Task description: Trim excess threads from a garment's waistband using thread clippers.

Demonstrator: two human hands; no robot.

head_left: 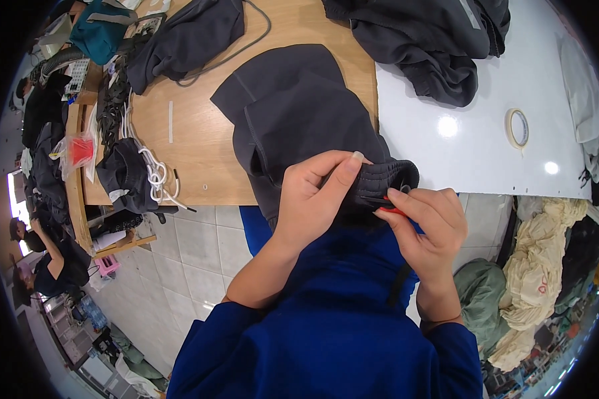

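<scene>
A dark grey garment (299, 113) lies across the wooden table, its gathered elastic band (379, 178) hanging over the near edge toward me. My left hand (313, 203) is closed on that band, thumb on top and fingers tucked behind the cloth. Just right of it, my right hand (432, 226) pinches a small red-handled tool (391, 211) between thumb and fingers. The tool's dark, thin tip points left at the band's lower edge. Its exact kind is partly hidden by my fingers.
More dark garments (419, 40) lie at the back right, others (190, 40) at the back left. A tape roll (516, 128) rests on the white tabletop. White cords (154, 169) sit at left. Cream cloth bundles (539, 266) stand at lower right. People (50, 256) are at far left.
</scene>
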